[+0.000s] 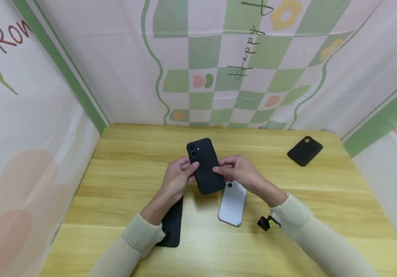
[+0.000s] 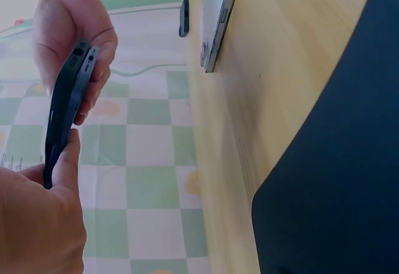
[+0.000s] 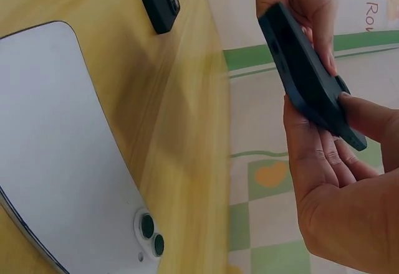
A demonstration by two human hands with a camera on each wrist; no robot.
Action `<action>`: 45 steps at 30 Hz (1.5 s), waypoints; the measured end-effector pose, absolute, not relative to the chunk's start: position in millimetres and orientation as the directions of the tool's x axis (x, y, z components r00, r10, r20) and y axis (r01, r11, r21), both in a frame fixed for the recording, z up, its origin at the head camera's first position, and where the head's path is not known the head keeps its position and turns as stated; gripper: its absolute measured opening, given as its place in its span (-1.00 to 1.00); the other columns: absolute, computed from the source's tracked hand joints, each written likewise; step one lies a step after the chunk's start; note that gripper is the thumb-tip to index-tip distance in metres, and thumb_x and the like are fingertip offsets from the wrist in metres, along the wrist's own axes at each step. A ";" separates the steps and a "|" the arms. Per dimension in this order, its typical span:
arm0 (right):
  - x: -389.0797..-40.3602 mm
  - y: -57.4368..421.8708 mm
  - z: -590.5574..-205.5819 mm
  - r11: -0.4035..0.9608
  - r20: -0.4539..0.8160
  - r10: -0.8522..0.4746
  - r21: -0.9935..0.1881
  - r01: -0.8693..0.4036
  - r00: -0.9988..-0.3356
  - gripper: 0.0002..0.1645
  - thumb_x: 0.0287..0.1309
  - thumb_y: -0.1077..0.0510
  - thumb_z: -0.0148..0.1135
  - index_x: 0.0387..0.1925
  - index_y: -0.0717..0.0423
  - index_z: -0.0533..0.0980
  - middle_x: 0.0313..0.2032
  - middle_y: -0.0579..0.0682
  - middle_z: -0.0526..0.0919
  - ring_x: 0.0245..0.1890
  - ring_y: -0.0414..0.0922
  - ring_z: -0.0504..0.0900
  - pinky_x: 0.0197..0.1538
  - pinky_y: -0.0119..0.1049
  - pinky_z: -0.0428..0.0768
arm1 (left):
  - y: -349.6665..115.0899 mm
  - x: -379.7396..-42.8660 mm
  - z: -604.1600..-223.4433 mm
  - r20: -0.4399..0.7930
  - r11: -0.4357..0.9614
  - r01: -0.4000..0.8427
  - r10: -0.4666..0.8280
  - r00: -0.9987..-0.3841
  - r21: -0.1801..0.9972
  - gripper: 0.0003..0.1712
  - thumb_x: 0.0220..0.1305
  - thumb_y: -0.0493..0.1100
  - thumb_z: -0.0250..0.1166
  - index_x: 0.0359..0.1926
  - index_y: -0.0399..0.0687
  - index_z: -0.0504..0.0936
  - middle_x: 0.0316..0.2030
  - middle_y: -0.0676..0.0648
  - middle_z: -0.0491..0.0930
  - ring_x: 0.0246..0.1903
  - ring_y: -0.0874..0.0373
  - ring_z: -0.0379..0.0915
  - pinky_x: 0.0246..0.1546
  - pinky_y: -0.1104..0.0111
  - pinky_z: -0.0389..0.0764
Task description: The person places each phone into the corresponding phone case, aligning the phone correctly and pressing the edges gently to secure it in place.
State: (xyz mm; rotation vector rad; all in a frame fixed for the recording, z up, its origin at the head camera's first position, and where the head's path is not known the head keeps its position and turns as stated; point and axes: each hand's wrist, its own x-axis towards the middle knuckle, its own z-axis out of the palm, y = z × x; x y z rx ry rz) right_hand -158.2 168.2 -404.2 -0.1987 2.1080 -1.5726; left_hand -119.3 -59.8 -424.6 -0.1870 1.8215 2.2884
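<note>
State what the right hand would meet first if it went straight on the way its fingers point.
Beyond the case that the right hand pinches, the left hand looks first in line, at the case's opposite edge, though depth is hard to judge.

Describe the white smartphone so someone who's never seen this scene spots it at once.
Over the middle of the wooden table, find the right hand, its fingers gripping a black-cased phone. Just below that phone's lower right corner in the head view, the smartphone lies camera side up. Its white back sets it apart from the black-cased phone and the black phone case at right.
</note>
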 end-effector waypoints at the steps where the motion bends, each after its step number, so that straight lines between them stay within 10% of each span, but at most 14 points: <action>1: -157.4 167.6 -404.2 0.325 -0.304 -0.400 -0.929 0.176 -0.865 -0.66 0.38 0.19 0.40 0.02 0.41 0.66 -0.23 0.10 0.85 -0.28 -0.10 0.84 -0.15 -0.25 0.81 | -59.8 -119.0 -424.2 -0.226 -0.216 -0.237 0.075 -0.971 0.947 -0.74 0.56 -0.27 0.27 0.13 -0.35 0.65 0.02 -0.24 0.77 -0.15 0.14 0.70 -0.23 0.43 0.73; 28: -153.3 174.7 -401.7 0.414 -0.167 -0.528 -0.907 -0.080 -0.833 -0.81 0.40 0.22 0.38 -0.31 0.30 0.70 -0.50 -0.01 0.76 -0.49 -0.19 0.69 -0.37 -0.36 0.69 | -69.4 -127.2 -423.7 -0.279 -0.199 -0.326 0.228 -0.933 0.924 -0.50 0.46 -0.34 0.36 0.36 -0.31 0.53 0.00 -0.32 0.77 -0.14 0.03 0.79 -0.19 0.30 0.81; 45: -161.4 184.1 -387.9 0.458 -0.171 -0.686 -0.856 -0.238 -0.708 -0.86 0.35 0.25 0.41 -0.38 0.16 0.72 -0.63 -0.14 0.55 -0.62 -0.30 0.39 -0.49 -0.47 0.40 | -69.2 -124.3 -426.1 -0.314 -0.173 -0.366 0.266 -0.911 0.915 -0.69 0.36 -0.32 0.46 0.05 -0.38 0.65 -0.27 -0.11 0.77 -0.33 0.11 0.78 -0.36 0.35 0.79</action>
